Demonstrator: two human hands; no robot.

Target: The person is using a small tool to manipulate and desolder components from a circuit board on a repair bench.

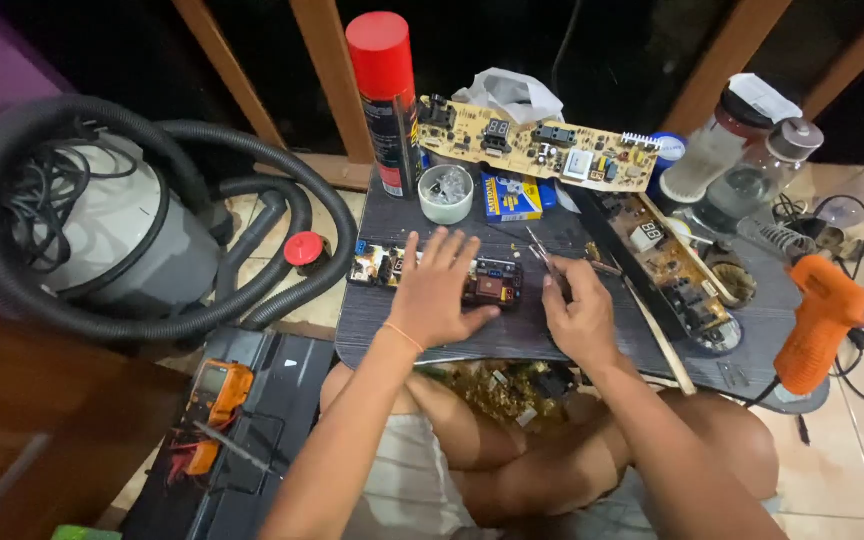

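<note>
- Far left there's a grey vacuum cleaner (102,230) with its corrugated hose looped around it, parked on the floor beside the work board. Below it an orange multimeter (220,388) lies on a black case, probes lying loose, nobody touching it.
- Left hand (434,290) is flat on the small circuit board (437,272), fingers spread and palm down, pinning it to the dark work board (512,335) that sits over the person's crossed legs.
- That small board lies about mid-left of the dark surface, long axis running left to right, pretty much parallel to the near edge. Component side is up; a dark blocky part shows at its right end, green terminals at its left.
- Right hand (574,310) sits just right of it, fingers pinched around metal tweezers (542,255) whose tips point up and away, near the board's right end.
- Progress-wise I'd guess mid-job: board is out of any housing and being held down for work, nothing looks reassembled, and I can't tell which part is being picked at.
- Behind: red spray can (384,100), small white cup (446,193), a long tan board (537,150) propped up.
- Right side: another board (677,270) lying diagonally, an orange hot-air gun (822,320).
</note>
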